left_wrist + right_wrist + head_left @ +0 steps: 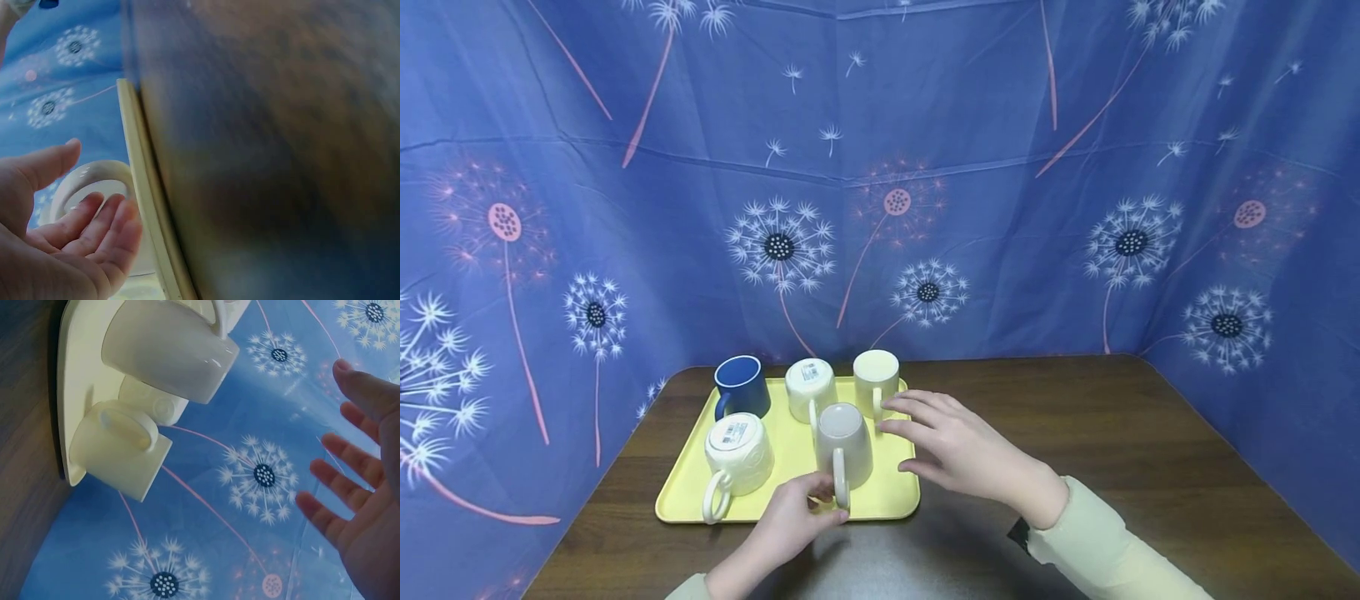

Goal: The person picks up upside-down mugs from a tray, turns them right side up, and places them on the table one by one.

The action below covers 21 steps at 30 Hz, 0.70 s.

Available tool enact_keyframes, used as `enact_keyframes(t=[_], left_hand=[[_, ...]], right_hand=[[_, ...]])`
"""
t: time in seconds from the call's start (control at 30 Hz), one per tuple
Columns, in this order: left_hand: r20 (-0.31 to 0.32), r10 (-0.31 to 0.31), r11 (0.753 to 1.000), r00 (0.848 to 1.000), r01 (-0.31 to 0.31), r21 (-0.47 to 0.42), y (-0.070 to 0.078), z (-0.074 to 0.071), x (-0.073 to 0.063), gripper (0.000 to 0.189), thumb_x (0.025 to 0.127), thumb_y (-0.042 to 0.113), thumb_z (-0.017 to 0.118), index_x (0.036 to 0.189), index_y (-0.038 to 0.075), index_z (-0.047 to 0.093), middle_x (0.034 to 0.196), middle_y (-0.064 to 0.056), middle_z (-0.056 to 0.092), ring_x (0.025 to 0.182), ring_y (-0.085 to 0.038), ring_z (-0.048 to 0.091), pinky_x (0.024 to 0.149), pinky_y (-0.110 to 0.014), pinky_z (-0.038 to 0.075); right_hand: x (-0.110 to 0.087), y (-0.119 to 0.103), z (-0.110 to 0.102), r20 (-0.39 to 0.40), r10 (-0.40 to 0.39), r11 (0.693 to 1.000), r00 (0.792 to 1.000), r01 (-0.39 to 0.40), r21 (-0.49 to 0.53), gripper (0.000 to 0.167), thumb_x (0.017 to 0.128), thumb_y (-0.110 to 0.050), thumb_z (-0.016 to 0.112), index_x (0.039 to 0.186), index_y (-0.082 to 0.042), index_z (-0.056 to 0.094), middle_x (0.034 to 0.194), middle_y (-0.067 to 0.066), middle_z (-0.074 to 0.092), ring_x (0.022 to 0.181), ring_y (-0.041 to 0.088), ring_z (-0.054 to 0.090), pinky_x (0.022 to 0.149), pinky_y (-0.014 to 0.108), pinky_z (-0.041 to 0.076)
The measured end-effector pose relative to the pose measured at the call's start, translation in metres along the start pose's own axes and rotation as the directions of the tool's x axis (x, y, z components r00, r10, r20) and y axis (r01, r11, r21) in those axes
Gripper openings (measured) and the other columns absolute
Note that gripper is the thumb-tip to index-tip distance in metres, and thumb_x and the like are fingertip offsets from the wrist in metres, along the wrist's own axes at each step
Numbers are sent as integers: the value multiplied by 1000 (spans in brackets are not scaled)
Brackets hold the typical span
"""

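Note:
On a yellow tray (790, 467), a light grey mug (857, 454) stands at the front right, its narrower end up and its handle towards me. My left hand (795, 512) is at that handle, thumb and fingers apart on either side; the left wrist view shows the fingers loosely bent, not closed round it. To the right of the grey mug, my right hand (951, 442) hovers with spread fingers and an empty palm. Behind it stands a cream mug (867, 392) at the tray's back right corner. In the right wrist view, both the grey mug (165, 347) and the cream mug (109, 456) are apart from the hand.
A blue mug (745, 396) stands at the tray's back left. A white embossed mug (748, 467) sits upside down at the front left, and another white mug (808, 400) is upside down at the back middle. Brown table (1075, 408) extends rightward; a blue dandelion-print cloth (1000, 225) hangs behind.

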State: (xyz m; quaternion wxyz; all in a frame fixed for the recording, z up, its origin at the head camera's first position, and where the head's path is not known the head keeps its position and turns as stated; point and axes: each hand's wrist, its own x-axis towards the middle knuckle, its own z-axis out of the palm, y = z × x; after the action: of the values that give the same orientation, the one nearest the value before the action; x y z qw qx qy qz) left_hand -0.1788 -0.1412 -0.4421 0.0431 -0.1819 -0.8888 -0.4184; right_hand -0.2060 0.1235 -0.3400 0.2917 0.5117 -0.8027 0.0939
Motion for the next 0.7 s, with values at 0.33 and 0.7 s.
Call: enact_keyframes(t=[0.33, 0.7], left_hand=[[14, 15, 999, 1000, -15, -37, -2, 1, 7, 13, 75, 15, 78, 82, 10, 68, 73, 5, 67, 64, -1, 57, 58, -20, 47], [-33, 40, 999, 999, -39, 30, -4, 4, 8, 8, 74, 16, 78, 73, 13, 71, 67, 9, 66, 59, 4, 49, 54, -19, 43]], right_hand=[[6, -3, 18, -8, -135, 991, 991, 135, 23, 47, 75, -28, 79, 118, -19, 60, 125, 0, 58, 119, 18, 52, 99, 34, 43], [6, -5, 44, -63, -262, 964, 963, 264, 15, 39, 77, -24, 78, 112, -16, 64, 117, -1, 62, 111, 15, 57, 99, 28, 43]])
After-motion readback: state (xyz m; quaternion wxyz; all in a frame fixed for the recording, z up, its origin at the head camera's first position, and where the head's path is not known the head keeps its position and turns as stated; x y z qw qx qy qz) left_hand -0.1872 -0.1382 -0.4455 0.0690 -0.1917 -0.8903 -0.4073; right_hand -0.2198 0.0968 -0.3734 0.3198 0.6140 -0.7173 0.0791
